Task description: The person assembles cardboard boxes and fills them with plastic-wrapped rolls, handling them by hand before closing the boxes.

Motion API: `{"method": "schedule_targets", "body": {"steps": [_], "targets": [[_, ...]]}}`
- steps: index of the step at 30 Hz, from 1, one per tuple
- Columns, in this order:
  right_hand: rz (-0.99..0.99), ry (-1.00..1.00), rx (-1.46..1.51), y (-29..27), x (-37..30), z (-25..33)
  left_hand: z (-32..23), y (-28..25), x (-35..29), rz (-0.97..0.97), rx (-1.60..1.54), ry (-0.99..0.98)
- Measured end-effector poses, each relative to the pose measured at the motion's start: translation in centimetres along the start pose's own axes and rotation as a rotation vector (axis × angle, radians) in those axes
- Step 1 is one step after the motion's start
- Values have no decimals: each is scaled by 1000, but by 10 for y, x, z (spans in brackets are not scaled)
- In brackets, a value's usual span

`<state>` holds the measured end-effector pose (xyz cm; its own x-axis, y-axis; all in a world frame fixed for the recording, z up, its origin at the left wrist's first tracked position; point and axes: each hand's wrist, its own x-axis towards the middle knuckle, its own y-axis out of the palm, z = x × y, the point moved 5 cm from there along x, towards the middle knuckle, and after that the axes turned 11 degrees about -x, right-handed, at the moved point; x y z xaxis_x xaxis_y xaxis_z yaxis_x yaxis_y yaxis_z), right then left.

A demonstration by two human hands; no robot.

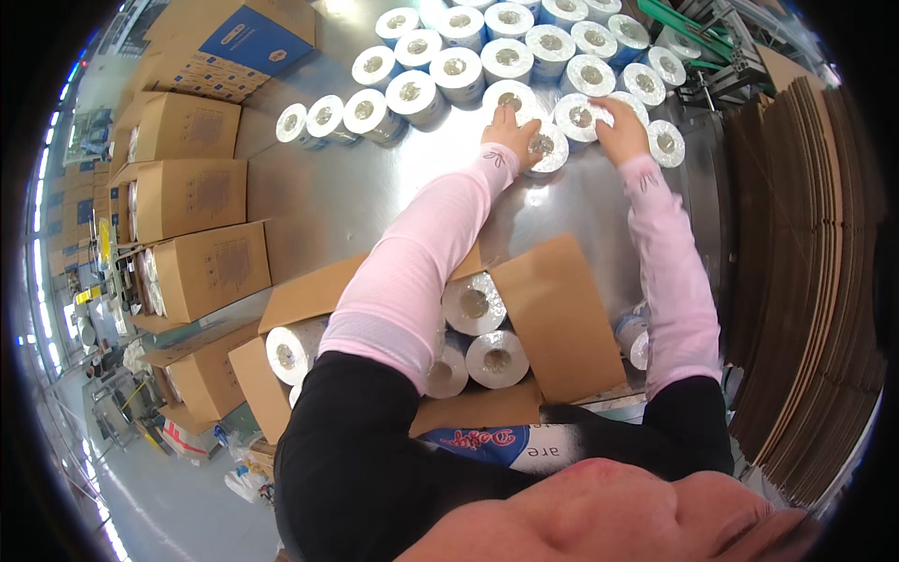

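Many white paper rolls in clear and blue wrap stand on end on a shiny metal table (375, 187). My left hand (511, 140) lies over a near paper roll (552, 153), its thumb by the core and its fingers reaching to the roll (513, 94) behind. To the right, my right hand (622, 133) curls its fingers over the top and side of another paper roll (571, 122). Close to my body an open cardboard box (560, 314) contains several rolls (474, 298); my left forearm hides part of it.
Along the left stand several open cardboard boxes (201, 199). A brown and blue carton (257, 47) sits at the far left. Flattened cardboard sheets (787, 272) are stacked on the right, below a green-railed machine (688, 33). One roll (635, 337) lies beside my right forearm.
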<state>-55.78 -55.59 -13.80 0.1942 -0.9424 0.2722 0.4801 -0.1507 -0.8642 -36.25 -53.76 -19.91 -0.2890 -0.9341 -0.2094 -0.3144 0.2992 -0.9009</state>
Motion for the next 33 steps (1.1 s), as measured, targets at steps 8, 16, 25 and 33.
{"method": "schedule_targets", "body": {"steps": [8, 16, 25, 33], "targets": [[370, 605, -691, 83, 18, -50, 19, -5, 3, 204, 62, -203], [684, 232, -663, 59, -76, -9, -17, -128, -89, -223, -728, 285], [299, 50, -642, 55, -250, 11, -2, -149, -382, 208, 92, 472], [166, 148, -658, 78, -281, -2, 46, -192, -439, 290, -108, -194]]}}
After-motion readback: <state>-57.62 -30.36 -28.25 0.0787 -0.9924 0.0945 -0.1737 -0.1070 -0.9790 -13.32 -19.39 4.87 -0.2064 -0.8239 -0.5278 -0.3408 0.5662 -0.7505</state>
